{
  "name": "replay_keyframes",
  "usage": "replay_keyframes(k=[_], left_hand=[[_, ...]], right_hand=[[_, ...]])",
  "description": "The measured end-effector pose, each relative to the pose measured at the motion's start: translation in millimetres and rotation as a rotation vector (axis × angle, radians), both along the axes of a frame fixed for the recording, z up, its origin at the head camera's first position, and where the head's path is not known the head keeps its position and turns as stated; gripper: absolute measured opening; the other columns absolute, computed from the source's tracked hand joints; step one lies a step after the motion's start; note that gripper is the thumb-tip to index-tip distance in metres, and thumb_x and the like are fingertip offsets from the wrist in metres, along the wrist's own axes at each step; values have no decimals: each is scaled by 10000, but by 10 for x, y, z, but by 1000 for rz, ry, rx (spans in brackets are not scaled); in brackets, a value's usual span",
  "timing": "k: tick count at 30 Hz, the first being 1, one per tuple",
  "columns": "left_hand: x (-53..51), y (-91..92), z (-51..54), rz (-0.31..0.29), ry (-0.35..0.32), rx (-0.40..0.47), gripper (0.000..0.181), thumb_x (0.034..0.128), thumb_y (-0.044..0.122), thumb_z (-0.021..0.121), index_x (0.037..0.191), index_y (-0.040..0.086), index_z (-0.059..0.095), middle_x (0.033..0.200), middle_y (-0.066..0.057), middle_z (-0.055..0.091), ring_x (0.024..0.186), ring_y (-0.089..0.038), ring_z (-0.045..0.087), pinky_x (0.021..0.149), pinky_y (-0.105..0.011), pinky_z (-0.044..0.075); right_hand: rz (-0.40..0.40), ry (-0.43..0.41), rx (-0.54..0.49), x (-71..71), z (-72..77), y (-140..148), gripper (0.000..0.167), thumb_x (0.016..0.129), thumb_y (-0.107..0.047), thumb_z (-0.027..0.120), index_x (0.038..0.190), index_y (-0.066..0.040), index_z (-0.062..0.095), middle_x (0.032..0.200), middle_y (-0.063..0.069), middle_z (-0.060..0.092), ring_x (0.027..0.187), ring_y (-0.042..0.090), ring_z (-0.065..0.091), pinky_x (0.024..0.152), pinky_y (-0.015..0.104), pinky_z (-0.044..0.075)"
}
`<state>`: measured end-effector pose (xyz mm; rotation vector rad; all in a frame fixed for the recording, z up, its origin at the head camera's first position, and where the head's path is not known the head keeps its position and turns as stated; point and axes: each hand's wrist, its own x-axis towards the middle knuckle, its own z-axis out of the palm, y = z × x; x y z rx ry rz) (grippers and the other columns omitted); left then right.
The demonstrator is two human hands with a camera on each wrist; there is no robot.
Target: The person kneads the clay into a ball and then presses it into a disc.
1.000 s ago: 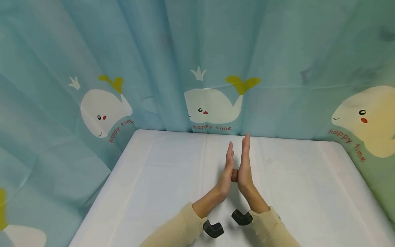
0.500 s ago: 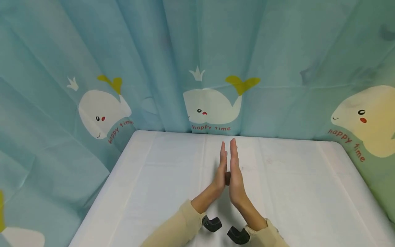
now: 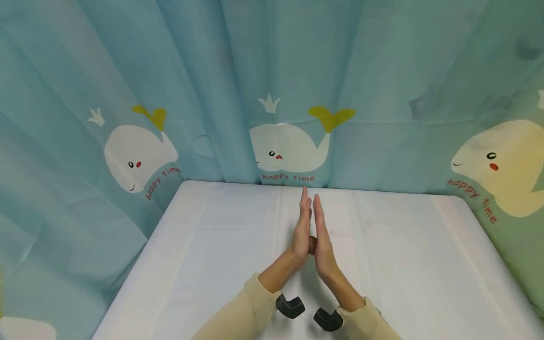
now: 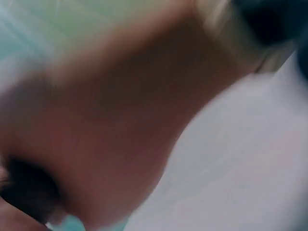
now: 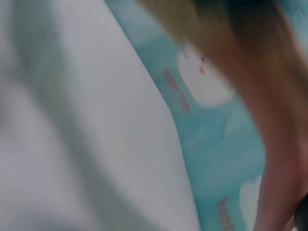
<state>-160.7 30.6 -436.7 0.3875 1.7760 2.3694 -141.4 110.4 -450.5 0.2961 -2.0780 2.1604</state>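
Note:
A small brown, roundish thing is held between the two palms in the head view; most of it is hidden, so its kind is unclear. My left hand presses on it from the left, fingers straight and pointing away from me. From the other side my right hand presses with straight fingers, its tips slightly nearer to me than the left ones. Both hands are raised over the white table. In the left wrist view a dark rounded thing shows at the lower left beside a blurred hand.
The white-covered table spreads beneath the hands. Behind it and at the sides hangs a blue-green curtain with printed whales. Black wrist devices sit at the left cuff and the right cuff.
Both hands have shifted left, the right one more, and it has drawn back toward me. The left fingertips now reach farther forward than the right. The brown thing stays between the palms.

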Motion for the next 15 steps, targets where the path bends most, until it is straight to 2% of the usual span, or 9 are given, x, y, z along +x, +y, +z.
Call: replay_keyframes(k=[3, 7, 11, 13, 15], left_hand=[[-49, -8, -32, 9, 45, -36, 621, 1111, 490, 105, 1671, 244, -3, 1728, 10, -3, 1580, -209, 0, 1249, -518, 12], [41, 27, -64, -31, 117, -101, 610, 1115, 475, 89, 1670, 241, -5, 1727, 49, -22, 1572, -173, -20, 1245, -529, 40], [155, 45, -22, -60, 137, -123, 603, 1111, 478, 84, 1668, 266, -3, 1721, 87, -26, 1566, -128, -40, 1246, -516, 7], [166, 44, 1, -77, 158, -123, 601, 1112, 455, 78, 1666, 247, -28, 1721, 71, -49, 1565, -128, -63, 1244, -516, -15], [133, 37, 15, -69, 169, -125, 608, 1112, 449, 75, 1665, 223, -36, 1724, 47, -59, 1568, -143, -67, 1245, -519, -20]], right_hand=[[9, 30, 15, 62, 82, -66, 549, 1126, -416, 92, 1665, -320, 58, 1713, -134, 23, 1564, 128, -40, 1224, 571, 53], [-50, -3, -40, -24, 143, 22, 529, 1120, -462, 103, 1645, -421, 48, 1702, -162, 56, 1556, 54, 7, 1236, 517, 43], [-88, -68, -127, -132, 88, 136, 536, 1117, -491, 148, 1638, -441, 31, 1706, -149, 30, 1557, 45, -5, 1247, 460, -13], [-96, -78, -139, -149, 31, 147, 540, 1121, -477, 141, 1645, -418, 26, 1710, -138, 2, 1561, 60, -18, 1248, 459, -27], [-87, -71, -123, -111, -17, 110, 538, 1124, -453, 118, 1651, -394, 26, 1714, -121, -5, 1564, 74, -18, 1248, 471, -15]])
